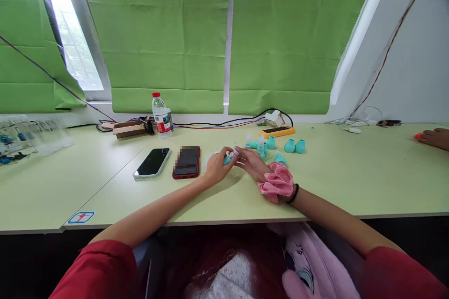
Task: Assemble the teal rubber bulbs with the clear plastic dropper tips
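Note:
My left hand (216, 167) is closed on a small teal plastic piece (227, 160) above the table. A clear plastic part (233, 153) sits at the top end of that piece. The fingertips of my right hand (253, 163) pinch this clear part, so both hands meet over it. A pink scrunchie (277, 182) and a dark band circle my right wrist. Just beyond my right hand lie several more teal pieces (289, 145), rounded with a narrow neck, some with clear tips. One teal piece (280, 158) is partly hidden behind the right wrist.
Left of my hands lie a red-cased phone (186, 162) and a light-cased phone (152, 163). Further back stand a water bottle (162, 117), a cardboard box (129, 129) and a yellow multimeter (277, 131). Clear plastic bags (45, 135) are far left. Another person's hand (435, 138) rests far right.

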The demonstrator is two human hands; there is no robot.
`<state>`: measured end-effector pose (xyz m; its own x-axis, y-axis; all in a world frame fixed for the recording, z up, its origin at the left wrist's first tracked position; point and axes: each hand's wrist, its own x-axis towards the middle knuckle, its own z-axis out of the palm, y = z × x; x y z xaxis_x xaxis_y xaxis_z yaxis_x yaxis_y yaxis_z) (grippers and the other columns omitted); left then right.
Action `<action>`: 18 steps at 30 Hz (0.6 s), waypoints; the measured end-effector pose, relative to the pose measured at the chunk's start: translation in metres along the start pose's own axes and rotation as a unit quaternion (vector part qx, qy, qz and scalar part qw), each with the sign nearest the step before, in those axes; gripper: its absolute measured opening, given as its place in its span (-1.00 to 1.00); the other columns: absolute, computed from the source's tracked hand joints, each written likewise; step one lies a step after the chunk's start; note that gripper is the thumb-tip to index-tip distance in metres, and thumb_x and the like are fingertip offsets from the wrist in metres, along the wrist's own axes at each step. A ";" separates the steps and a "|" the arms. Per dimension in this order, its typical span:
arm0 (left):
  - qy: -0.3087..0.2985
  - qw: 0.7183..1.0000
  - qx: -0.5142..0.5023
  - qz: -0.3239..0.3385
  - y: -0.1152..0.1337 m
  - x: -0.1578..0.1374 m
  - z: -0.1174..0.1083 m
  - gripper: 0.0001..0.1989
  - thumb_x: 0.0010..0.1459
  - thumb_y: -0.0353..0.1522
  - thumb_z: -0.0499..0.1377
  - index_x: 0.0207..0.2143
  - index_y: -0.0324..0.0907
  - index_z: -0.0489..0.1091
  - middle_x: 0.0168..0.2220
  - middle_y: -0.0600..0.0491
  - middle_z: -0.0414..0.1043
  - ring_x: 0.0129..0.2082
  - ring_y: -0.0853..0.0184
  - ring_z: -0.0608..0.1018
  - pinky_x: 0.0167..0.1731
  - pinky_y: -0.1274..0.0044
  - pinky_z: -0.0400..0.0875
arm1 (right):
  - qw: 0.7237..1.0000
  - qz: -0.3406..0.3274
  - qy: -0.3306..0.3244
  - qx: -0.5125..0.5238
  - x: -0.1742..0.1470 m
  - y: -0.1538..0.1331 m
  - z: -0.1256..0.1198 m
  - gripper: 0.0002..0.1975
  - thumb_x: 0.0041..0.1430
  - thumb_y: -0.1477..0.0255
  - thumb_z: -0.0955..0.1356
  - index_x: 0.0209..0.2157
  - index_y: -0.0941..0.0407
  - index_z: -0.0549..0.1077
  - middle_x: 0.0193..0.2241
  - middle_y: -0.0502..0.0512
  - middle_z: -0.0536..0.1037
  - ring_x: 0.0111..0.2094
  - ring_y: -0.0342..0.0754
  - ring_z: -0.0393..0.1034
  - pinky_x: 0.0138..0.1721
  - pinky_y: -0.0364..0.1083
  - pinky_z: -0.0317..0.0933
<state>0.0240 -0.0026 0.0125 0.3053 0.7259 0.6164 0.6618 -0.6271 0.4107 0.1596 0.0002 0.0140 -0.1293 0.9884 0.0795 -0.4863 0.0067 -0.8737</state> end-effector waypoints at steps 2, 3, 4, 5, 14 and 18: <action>0.009 0.998 -0.059 -0.005 0.000 -0.001 0.000 -0.71 0.06 -0.18 -0.02 -0.25 -0.17 0.26 -0.52 0.12 0.35 -0.54 0.42 0.37 -0.52 0.61 0.16 | 1.000 -0.012 -0.018 -0.013 0.000 -0.003 -0.001 -0.79 -0.23 0.39 0.41 -0.54 0.15 0.32 -0.54 -0.04 0.45 -0.45 -0.18 0.35 -0.31 -0.12 0.25; 0.012 0.996 -0.087 -0.010 0.000 -0.001 -0.001 -0.71 0.05 -0.18 -0.01 -0.26 -0.17 0.27 -0.57 0.14 0.32 -0.58 0.44 0.35 -0.54 0.62 0.16 | 0.999 -0.023 -0.022 -0.020 0.000 -0.004 -0.001 -0.79 -0.23 0.39 0.41 -0.56 0.15 0.32 -0.55 -0.05 0.45 -0.46 -0.19 0.35 -0.31 -0.12 0.24; 0.015 0.993 -0.117 -0.017 0.001 -0.002 -0.001 -0.70 0.04 -0.17 0.00 -0.27 -0.18 0.28 -0.60 0.16 0.29 -0.61 0.46 0.32 -0.56 0.63 0.15 | 0.999 -0.036 -0.026 -0.025 -0.001 -0.005 0.000 -0.79 -0.23 0.38 0.41 -0.58 0.15 0.31 -0.56 -0.06 0.44 -0.47 -0.20 0.34 -0.30 -0.13 0.24; 0.019 0.989 -0.148 -0.024 0.002 -0.002 0.000 -0.69 0.03 -0.16 0.01 -0.28 -0.19 0.28 -0.63 0.17 0.26 -0.63 0.48 0.30 -0.58 0.64 0.15 | 0.998 -0.050 -0.029 -0.028 -0.002 -0.006 0.001 -0.78 -0.23 0.37 0.41 -0.60 0.15 0.29 -0.57 -0.08 0.43 -0.48 -0.21 0.33 -0.30 -0.13 0.23; 0.008 0.898 -0.431 -0.085 0.019 -0.001 -0.005 -0.60 -0.05 -0.14 0.09 -0.21 -0.20 0.20 -0.63 0.16 0.25 -0.70 0.52 0.30 -0.69 0.66 0.18 | 0.990 -0.082 -0.111 0.014 -0.014 -0.014 0.012 -0.76 -0.17 0.35 0.39 -0.58 0.10 0.22 -0.44 -0.11 0.42 -0.31 -0.13 0.35 -0.35 -0.12 0.23; -0.011 0.858 -0.500 -0.112 0.019 0.002 -0.006 -0.55 -0.10 -0.14 0.14 -0.19 -0.19 0.17 -0.65 0.19 0.21 -0.72 0.50 0.32 -0.72 0.64 0.21 | 0.990 -0.057 -0.129 0.018 -0.015 -0.016 0.013 -0.77 -0.13 0.34 0.37 -0.56 0.09 0.20 -0.42 -0.10 0.44 -0.24 -0.07 0.34 -0.38 -0.12 0.22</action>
<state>0.0332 -0.0149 0.0255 0.2667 0.8584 0.4382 -0.2108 -0.3917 0.8956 0.1582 -0.0169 0.0332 -0.2860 0.9097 0.3012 -0.5407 0.1063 -0.8345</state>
